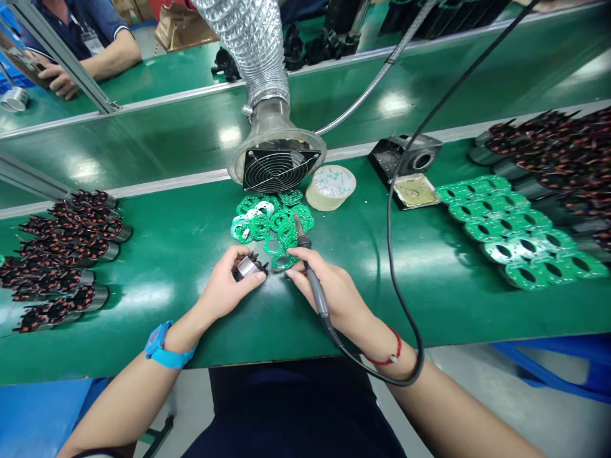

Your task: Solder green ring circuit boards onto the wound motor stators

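Note:
My left hand [228, 285] is closed round a small metal motor stator [248, 266] with dark copper windings, held just above the green bench. My right hand [329, 289] grips a soldering iron [311, 275], its tip pointing away from me, and its fingertips pinch a green ring-shaped circuit board [282, 261] right beside the stator. Beyond both hands lies a loose heap of green ring boards [267, 219].
A fume extractor fan [277, 166] on a silver duct faces me, a tape roll [331, 186] beside it. Iron stand with sponge [410, 172] at right. Rows of ring boards [520, 235] and wound stators [558, 152] right; more stators [62, 254] left. Another person's arm [90, 60] far left.

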Demonstrator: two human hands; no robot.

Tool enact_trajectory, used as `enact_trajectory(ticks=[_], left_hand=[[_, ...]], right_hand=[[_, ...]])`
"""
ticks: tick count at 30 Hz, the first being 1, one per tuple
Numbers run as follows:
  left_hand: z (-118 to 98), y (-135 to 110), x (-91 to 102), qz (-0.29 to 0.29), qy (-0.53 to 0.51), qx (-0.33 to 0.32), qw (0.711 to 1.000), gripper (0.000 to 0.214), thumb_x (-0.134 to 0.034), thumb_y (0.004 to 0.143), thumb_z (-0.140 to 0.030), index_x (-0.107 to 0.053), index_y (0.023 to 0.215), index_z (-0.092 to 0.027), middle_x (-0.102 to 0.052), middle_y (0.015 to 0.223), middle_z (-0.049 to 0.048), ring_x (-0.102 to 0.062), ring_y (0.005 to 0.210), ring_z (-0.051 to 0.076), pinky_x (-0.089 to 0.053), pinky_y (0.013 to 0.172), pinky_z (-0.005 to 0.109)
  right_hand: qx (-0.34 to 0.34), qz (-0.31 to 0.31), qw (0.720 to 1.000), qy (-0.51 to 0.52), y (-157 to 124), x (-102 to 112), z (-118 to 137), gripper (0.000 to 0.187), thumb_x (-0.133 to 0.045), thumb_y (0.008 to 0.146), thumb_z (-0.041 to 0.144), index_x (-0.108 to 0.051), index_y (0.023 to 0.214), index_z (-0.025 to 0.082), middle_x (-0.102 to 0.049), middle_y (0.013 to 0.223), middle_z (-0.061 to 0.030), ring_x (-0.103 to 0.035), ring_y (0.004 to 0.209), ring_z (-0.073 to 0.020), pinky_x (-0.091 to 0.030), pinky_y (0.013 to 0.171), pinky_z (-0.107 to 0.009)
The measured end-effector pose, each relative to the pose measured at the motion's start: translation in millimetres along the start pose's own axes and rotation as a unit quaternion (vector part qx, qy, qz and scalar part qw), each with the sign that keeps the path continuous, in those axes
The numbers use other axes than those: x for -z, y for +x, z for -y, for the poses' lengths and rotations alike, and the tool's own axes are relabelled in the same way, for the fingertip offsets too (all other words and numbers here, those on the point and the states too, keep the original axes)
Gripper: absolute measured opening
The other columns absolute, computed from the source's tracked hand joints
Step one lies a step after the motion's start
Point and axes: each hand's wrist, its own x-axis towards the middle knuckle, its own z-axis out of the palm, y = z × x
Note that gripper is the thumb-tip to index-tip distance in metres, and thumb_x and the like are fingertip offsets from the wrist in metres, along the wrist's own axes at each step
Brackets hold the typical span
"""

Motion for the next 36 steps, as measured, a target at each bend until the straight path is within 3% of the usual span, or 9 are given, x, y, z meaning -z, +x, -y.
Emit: enact_trajectory(ticks=[4,7,9,14,18,21,26,30,36], left_hand=[[5.0,-3.7,3.0,0.097,-0.018,-0.036,0.994,0.049,-0.07,0.079,-0.035,-0.045,0.118,-0.021,-0.057,0.112,0.0065,-0.058,0.102,0.021,-0.048,0.089,0.035],[2.6,-2.9,3.5,0.102,0.084,-0.095,0.987,0.054,-0.069,0.08,-0.028,-0.042,0.127,-0.021,-0.053,0.13,0.0109,-0.051,0.119,0.026,-0.042,0.101,0.042],[-0.8,-1.5,3.7,0.1,0.16,-0.134,0.973,0.046,-0.066,0.081,-0.024,-0.047,0.123,-0.021,-0.056,0.127,0.0105,-0.051,0.118,0.027,-0.04,0.101,0.044],[-7.2,0.7,9.5,0.099,0.241,-0.16,0.952,0.035,-0.064,0.085,-0.029,-0.052,0.117,-0.02,-0.062,0.117,0.0083,-0.053,0.108,0.027,-0.04,0.093,0.044],[-8.5,0.3,19.8,0.15,0.192,-0.163,0.956,0.045,-0.065,0.085,-0.039,-0.052,0.123,-0.019,-0.061,0.12,0.009,-0.053,0.111,0.026,-0.038,0.097,0.042],[-10.0,-0.9,19.3,0.158,0.188,-0.154,0.957,0.036,-0.058,0.089,-0.043,-0.057,0.115,-0.019,-0.065,0.114,0.0081,-0.055,0.106,0.025,-0.037,0.095,0.041],[-10.0,0.2,5.3,0.113,0.229,-0.157,0.954,0.026,-0.034,0.095,-0.022,-0.06,0.095,-0.018,-0.068,0.095,0.0063,-0.058,0.089,0.02,-0.039,0.085,0.038],[-8.7,2.1,5.8,0.085,0.228,-0.159,0.957,0.024,-0.037,0.088,-0.016,-0.059,0.079,-0.019,-0.067,0.08,0.0033,-0.057,0.078,0.018,-0.04,0.079,0.036],[-13.2,-0.4,18.8,0.219,0.082,-0.202,0.951,0.025,-0.043,0.09,-0.021,-0.061,0.072,-0.019,-0.066,0.077,0.0041,-0.059,0.075,0.016,-0.046,0.076,0.032]], right_hand=[[-0.065,-0.073,0.979,0.181,0.0,-12.5,15.9,0.033,-0.061,0.086,0.032,-0.052,0.118,0.028,-0.071,0.089,-0.0011,-0.071,0.08,-0.0185,-0.057,0.074,-0.032],[-0.078,-0.127,0.942,0.3,1.5,-20.7,20.0,0.029,-0.059,0.089,0.035,-0.049,0.115,0.027,-0.07,0.089,-0.0002,-0.071,0.079,-0.016,-0.056,0.075,-0.031],[-0.071,-0.1,0.936,0.33,3.4,-23.4,19.0,0.028,-0.058,0.09,0.037,-0.048,0.114,0.027,-0.068,0.081,0.0016,-0.067,0.067,-0.0141,-0.054,0.063,-0.028],[0.041,-0.013,0.978,0.202,0.7,-26.4,13.6,0.038,-0.056,0.091,0.031,-0.042,0.126,0.027,-0.064,0.079,0.0025,-0.063,0.069,-0.0156,-0.054,0.066,-0.032],[0.119,-0.069,0.99,-0.013,-13.5,-29.3,10.7,0.041,-0.059,0.087,0.023,-0.044,0.126,0.025,-0.068,0.104,-0.0072,-0.065,0.091,-0.0242,-0.056,0.078,-0.043],[0.114,-0.108,0.987,-0.035,-22.3,-27.6,8.1,0.041,-0.059,0.089,0.022,-0.044,0.127,0.024,-0.065,0.117,-0.0108,-0.063,0.106,-0.0266,-0.055,0.087,-0.047],[0.069,-0.125,0.989,0.047,-22.6,-20.5,2.2,0.037,-0.058,0.091,0.026,-0.044,0.125,0.026,-0.066,0.117,-0.0094,-0.064,0.109,-0.0235,-0.053,0.094,-0.047],[0.024,-0.132,0.99,0.054,-20.1,-16.6,-3.1,0.041,-0.058,0.091,0.031,-0.041,0.128,0.025,-0.061,0.126,-0.0135,-0.06,0.118,-0.0245,-0.049,0.099,-0.05],[-0.052,-0.047,0.997,0.044,-21.5,-7.6,1.9,0.045,-0.06,0.088,0.042,-0.043,0.125,0.025,-0.069,0.112,-0.0112,-0.069,0.099,-0.0266,-0.057,0.083,-0.045]])
